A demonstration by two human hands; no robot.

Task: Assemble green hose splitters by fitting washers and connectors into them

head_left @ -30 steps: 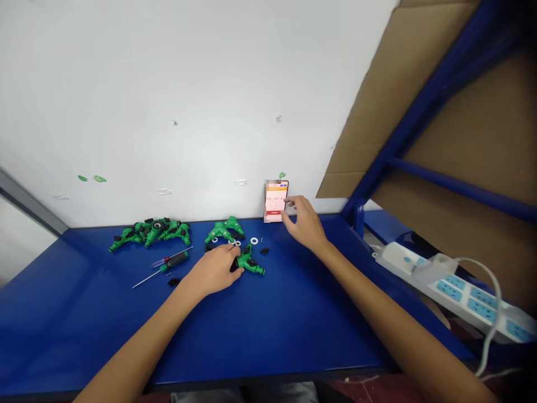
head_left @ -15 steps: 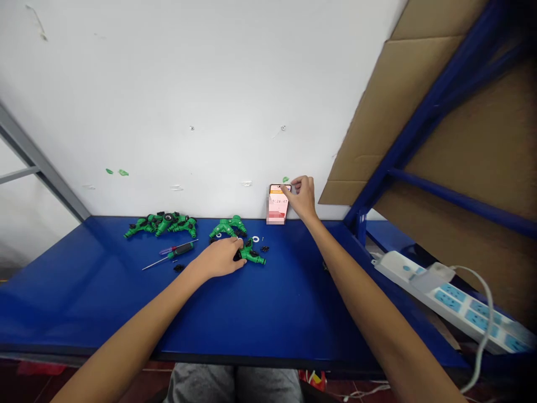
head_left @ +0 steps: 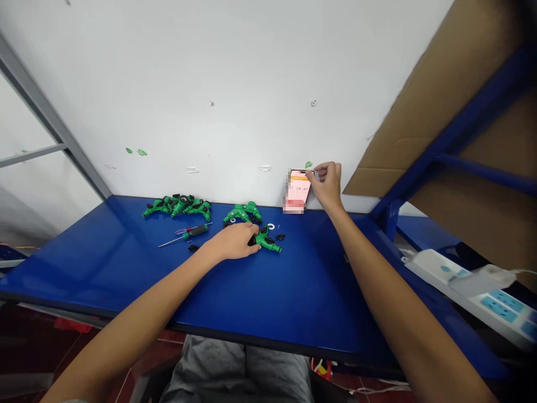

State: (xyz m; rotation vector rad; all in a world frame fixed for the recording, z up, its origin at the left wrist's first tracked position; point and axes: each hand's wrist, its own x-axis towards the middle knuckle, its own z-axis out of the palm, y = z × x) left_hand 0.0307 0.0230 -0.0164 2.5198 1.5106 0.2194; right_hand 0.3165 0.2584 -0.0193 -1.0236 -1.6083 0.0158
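My left hand (head_left: pixel 238 240) is closed over the black-collared end of a green Y-shaped hose splitter (head_left: pixel 268 242) lying on the blue table. Some of its fingers are hidden behind the hand. My right hand (head_left: pixel 328 184) pinches the upper right corner of a phone (head_left: pixel 298 190) between thumb and fingers. The phone stands at the table's back edge against the white wall, its lit screen showing a timer. Close to the left hand lie a white ring washer (head_left: pixel 271 226), a tiny screw (head_left: pixel 278 226) and a small black part (head_left: pixel 281 237). Another green splitter (head_left: pixel 242 212) sits just behind that hand.
Several green splitters (head_left: pixel 178 206) are bunched at the back left. In front of them lie a green-and-black-handled screwdriver (head_left: pixel 195 232), a purple-handled one (head_left: pixel 185 230) and a small black part (head_left: pixel 193 248). A white power strip (head_left: pixel 470 291) rests beyond the table's right side, by a blue metal frame (head_left: pixel 444 143).
The camera view has shifted, so everything on the table appears farther right and slightly higher. Both hands keep their holds on the splitter and the phone.
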